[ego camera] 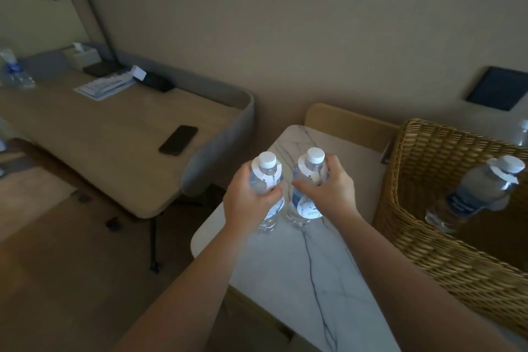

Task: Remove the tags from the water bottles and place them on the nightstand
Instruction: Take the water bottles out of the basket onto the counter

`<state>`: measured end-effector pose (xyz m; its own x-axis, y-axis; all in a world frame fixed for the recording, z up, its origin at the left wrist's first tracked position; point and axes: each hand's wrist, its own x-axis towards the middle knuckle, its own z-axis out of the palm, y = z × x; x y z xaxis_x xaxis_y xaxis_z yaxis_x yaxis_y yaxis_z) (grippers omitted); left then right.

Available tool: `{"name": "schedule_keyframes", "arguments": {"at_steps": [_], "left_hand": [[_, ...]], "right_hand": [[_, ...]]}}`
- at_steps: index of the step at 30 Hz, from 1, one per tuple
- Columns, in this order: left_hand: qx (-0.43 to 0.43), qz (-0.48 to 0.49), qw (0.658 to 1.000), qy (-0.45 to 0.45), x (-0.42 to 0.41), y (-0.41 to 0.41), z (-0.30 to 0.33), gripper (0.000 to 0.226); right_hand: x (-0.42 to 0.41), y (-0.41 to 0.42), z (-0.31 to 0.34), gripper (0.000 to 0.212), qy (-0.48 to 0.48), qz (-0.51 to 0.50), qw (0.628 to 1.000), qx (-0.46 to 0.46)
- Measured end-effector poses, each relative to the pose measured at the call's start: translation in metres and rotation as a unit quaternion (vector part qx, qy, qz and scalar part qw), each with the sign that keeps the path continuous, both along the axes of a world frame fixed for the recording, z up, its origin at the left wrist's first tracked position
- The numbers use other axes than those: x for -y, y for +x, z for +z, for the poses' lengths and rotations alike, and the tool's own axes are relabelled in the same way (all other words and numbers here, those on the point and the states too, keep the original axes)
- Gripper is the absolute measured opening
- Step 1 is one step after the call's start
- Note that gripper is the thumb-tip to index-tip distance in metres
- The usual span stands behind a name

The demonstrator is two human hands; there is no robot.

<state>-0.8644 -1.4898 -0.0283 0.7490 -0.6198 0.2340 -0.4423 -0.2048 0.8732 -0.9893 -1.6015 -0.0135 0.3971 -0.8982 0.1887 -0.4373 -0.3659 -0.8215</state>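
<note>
Two clear water bottles with white caps stand side by side on the marble-topped nightstand (pixel 300 271). My left hand (pixel 248 203) is wrapped around the left bottle (pixel 267 168), which carries a white paper tag (pixel 273 173) around its neck. My right hand (pixel 328 188) grips the right bottle (pixel 310 168), whose white tag (pixel 310 207) hangs down its front. Both bottles are upright and their bases touch the nightstand top.
A wicker basket (pixel 423 208) at the right holds another tagged bottle (pixel 474 191) lying tilted. To the left is a wooden desk (pixel 114 134) with a black phone (pixel 178 140), papers, a lamp, a tissue box and a bottle (pixel 14 71).
</note>
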Motion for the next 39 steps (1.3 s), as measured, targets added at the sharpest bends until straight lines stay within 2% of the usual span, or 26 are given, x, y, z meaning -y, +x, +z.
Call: {"name": "schedule_keyframes", "arguments": {"at_steps": [7,11,17,19,23,27,30,33,39], "left_hand": [[0.016,-0.025,1.0,-0.007,-0.003,0.0,-0.01,0.062],[-0.003,-0.029,0.999,-0.02,-0.003,-0.002,-0.016,0.065],[-0.038,-0.077,0.996,0.003,-0.005,0.004,-0.008,0.098],[-0.03,-0.08,0.996,0.005,-0.006,0.006,0.002,0.102],[0.076,-0.06,0.995,-0.003,-0.009,0.004,0.03,0.088],[0.199,-0.079,0.975,-0.063,-0.006,-0.007,0.058,0.067],[0.225,-0.134,0.959,-0.106,0.004,-0.025,0.075,0.06],[0.245,-0.201,0.939,-0.132,0.022,-0.052,0.084,0.058],[0.24,-0.31,0.912,-0.125,0.06,-0.127,0.089,0.063]], "right_hand": [[-0.001,0.002,-0.009,0.073,-0.002,-0.013,1.0,-0.011],[-0.005,0.003,-0.009,0.079,0.007,-0.019,1.0,-0.016],[-0.009,-0.002,-0.004,0.088,0.015,-0.014,1.0,-0.012],[-0.009,-0.003,0.003,0.09,0.011,-0.021,1.0,-0.02],[-0.011,-0.012,0.02,0.081,-0.036,-0.025,0.999,-0.026],[-0.014,-0.028,0.035,0.063,-0.099,-0.044,0.994,-0.031],[-0.017,-0.046,0.045,0.054,-0.121,-0.077,0.989,-0.032],[-0.02,-0.073,0.052,0.055,-0.133,-0.113,0.984,-0.032],[-0.019,-0.161,0.061,0.052,-0.141,-0.222,0.964,-0.026]]}}
